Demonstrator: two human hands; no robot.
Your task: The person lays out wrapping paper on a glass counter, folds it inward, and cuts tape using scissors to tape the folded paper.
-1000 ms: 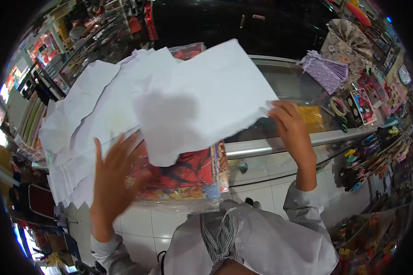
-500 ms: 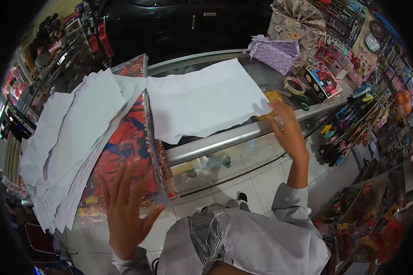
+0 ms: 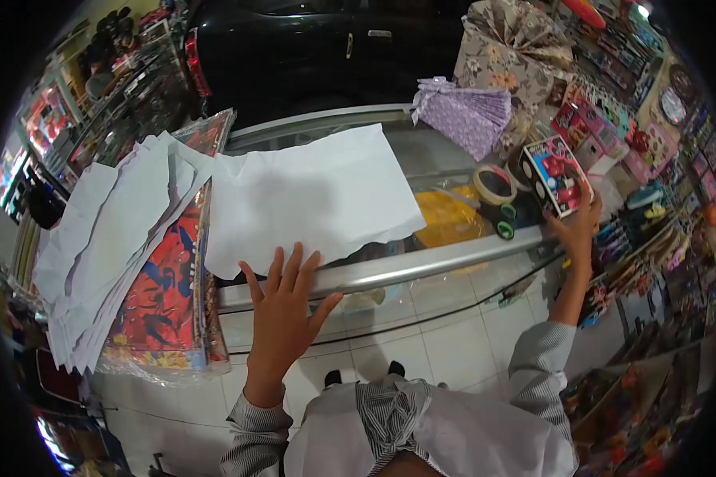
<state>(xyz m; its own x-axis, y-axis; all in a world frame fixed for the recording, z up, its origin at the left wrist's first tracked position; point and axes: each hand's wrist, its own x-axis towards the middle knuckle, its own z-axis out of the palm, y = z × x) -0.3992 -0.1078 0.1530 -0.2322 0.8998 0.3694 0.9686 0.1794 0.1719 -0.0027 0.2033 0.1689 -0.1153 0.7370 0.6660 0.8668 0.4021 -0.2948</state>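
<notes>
A large white sheet of paper (image 3: 318,191) lies flat on the glass counter, its edges uneven. Over its front edge my left hand (image 3: 282,318) is spread, fingers apart and holding nothing. My right hand (image 3: 578,226) is at the counter's right end, thumb and fingers around the near right corner of a small boxed toy (image 3: 555,173) with red parts showing. Just left of that box are a roll of tape (image 3: 495,184) and scissors with green-lined handles (image 3: 503,222). A yellow packet (image 3: 449,219) lies beside the sheet.
Stacked white paper sheets (image 3: 111,238) lie on red printed plastic packs (image 3: 163,290) at the left. A purple pleated gift wrap (image 3: 468,115) and a larger floral one (image 3: 505,56) stand at the back right. The counter's metal edge (image 3: 390,270) runs along the front.
My right hand has moved right, from the yellow packet to the boxed toy. My left hand has moved from the plastic packs to the white sheet's front edge. The view has shifted a little.
</notes>
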